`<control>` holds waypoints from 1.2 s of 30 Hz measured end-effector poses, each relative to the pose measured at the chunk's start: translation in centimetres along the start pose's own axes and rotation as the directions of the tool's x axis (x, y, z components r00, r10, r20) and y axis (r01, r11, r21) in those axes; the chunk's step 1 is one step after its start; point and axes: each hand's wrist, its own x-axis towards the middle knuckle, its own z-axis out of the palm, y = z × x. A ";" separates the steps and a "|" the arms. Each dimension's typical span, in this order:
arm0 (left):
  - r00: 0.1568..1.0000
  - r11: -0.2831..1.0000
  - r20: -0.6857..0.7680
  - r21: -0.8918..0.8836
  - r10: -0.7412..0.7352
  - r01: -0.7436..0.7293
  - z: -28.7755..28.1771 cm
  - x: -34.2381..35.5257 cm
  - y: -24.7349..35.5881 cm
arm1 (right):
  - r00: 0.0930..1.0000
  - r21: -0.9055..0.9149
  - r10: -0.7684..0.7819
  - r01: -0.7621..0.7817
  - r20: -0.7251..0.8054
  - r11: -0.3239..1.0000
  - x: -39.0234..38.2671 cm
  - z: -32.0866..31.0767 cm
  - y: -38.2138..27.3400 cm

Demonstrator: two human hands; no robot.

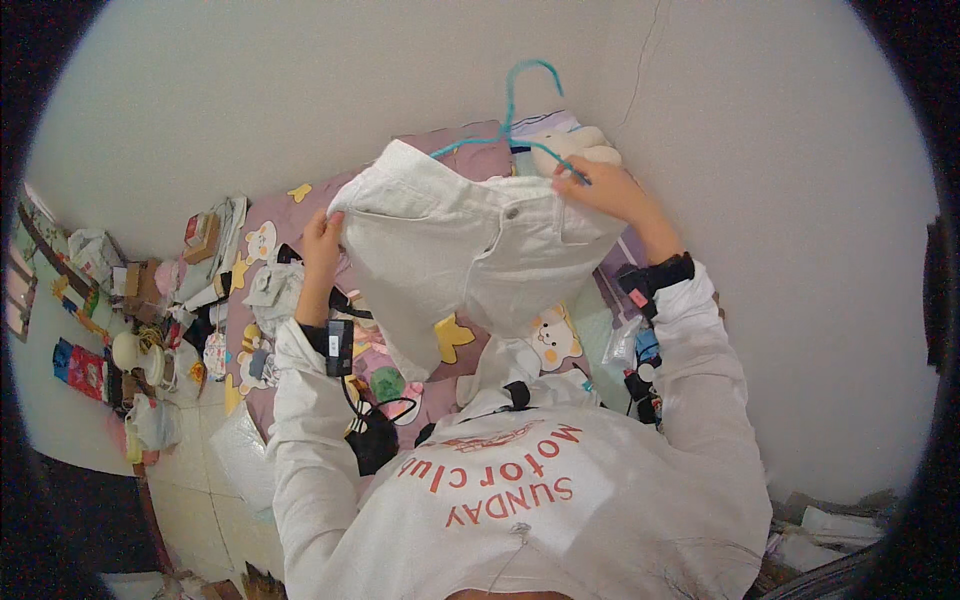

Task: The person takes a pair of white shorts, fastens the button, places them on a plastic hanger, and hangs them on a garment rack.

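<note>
White denim shorts (430, 250) hang spread in front of me, waistband up, with a metal button at the front. On the left, my left hand (322, 245) is closed on the side edge of the shorts below the waistband. My right hand (600, 188) pinches the right end of a blue clothes hanger (511, 100) together with the waistband's right corner. The hanger's hook points up, and its left arm passes behind the waistband, where its end is hidden.
A purple bedspread with cartoon patterns (452, 338) lies beneath, with clothes and a white plush toy (575, 150) on it. Bags and boxes (140, 285) crowd the floor at left. A bare wall (800, 250) rises on the right.
</note>
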 end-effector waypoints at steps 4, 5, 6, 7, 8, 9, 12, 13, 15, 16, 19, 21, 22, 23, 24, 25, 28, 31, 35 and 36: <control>1.000 0.995 0.028 0.101 -0.011 0.008 0.3 -0.4 0.0 | 0.997 -0.079 0.073 -0.071 0.019 0.994 1.0 3.6 1.9; 0.999 0.989 0.048 0.145 0.020 -0.027 -0.1 -0.5 -0.4 | 0.995 -0.070 0.102 -0.101 0.009 0.992 1.0 4.3 1.9; 0.999 0.993 0.037 0.116 -0.017 0.013 0.8 -1.6 2.2 | 0.991 -0.060 0.135 -0.135 0.007 0.989 1.1 4.7 1.9; 0.999 0.993 0.033 0.119 -0.019 0.015 0.7 -1.4 1.8 | 0.991 -0.057 0.131 -0.131 0.010 0.990 1.4 4.9 1.9; 0.998 0.996 0.062 0.087 0.018 -0.023 0.8 -1.1 1.1 | 0.994 -0.099 0.105 -0.109 -0.039 0.989 1.8 5.0 1.8; 0.994 0.997 0.093 0.055 0.053 -0.058 0.9 -1.1 1.2 | 0.993 -0.140 0.081 -0.093 -0.085 0.986 1.8 5.1 1.7; 0.993 0.963 0.112 0.268 -0.038 0.007 1.5 -1.2 2.3 | 1.000 -0.030 -0.029 0.029 0.011 0.999 3.3 4.8 0.4; 0.992 0.962 0.115 0.272 -0.046 0.013 1.4 -1.3 2.5 | 1.000 -0.025 -0.025 0.025 0.016 0.999 3.4 4.6 -0.3; 0.997 0.994 0.066 0.107 -0.041 0.034 1.4 -1.3 2.7 | 0.995 0.217 0.096 -0.095 0.005 0.972 3.5 4.1 -1.4; 0.997 0.993 0.070 0.109 -0.042 0.034 1.3 -1.3 2.6 | 0.995 0.220 0.099 -0.097 0.005 0.971 3.7 4.2 -1.2; 0.985 0.993 0.152 0.096 -0.083 0.069 0.8 -1.2 2.3 | 0.972 0.296 0.077 -0.008 -0.223 0.955 4.0 4.0 -0.8; 0.977 1.000 0.213 0.013 0.017 -0.021 0.6 -1.7 2.3 | 0.947 0.387 0.164 -0.047 -0.275 0.921 4.1 2.6 -1.1; 0.977 1.000 0.211 0.013 0.016 -0.019 0.7 -2.0 2.3 | 0.946 0.393 0.206 -0.096 -0.250 0.915 4.2 1.7 -1.5; 0.981 0.999 0.194 0.036 0.008 -0.015 0.9 -2.6 2.4 | 0.947 0.393 0.206 -0.096 -0.248 0.915 4.1 1.3 -1.7; 0.984 0.998 0.175 0.059 0.003 -0.014 0.8 -2.8 2.5 | 0.936 0.394 0.157 -0.022 -0.314 0.919 4.1 1.1 -1.9; 0.985 0.998 0.174 0.059 0.004 -0.014 0.6 -2.8 2.0 | 0.919 0.391 0.109 0.052 -0.380 0.919 4.2 0.9 -2.1; 0.978 0.999 0.203 0.044 -0.040 0.032 0.1 -2.9 0.6 | 0.935 0.412 0.112 0.039 -0.337 0.910 4.6 0.7 -2.1; 0.977 0.985 0.199 0.164 -0.080 0.048 -0.1 -2.4 0.5 | 0.960 0.443 0.093 0.035 -0.265 0.896 3.8 -0.1 -2.8; 0.929 0.877 0.056 0.313 0.365 -0.363 2.4 -1.1 3.3 | 0.953 0.496 0.047 0.115 -0.301 0.861 3.8 0.7 -2.3; 0.874 0.768 0.108 0.435 0.474 -0.470 2.8 -1.0 5.6 | 0.953 0.440 0.004 0.136 -0.303 0.888 3.4 0.2 -3.6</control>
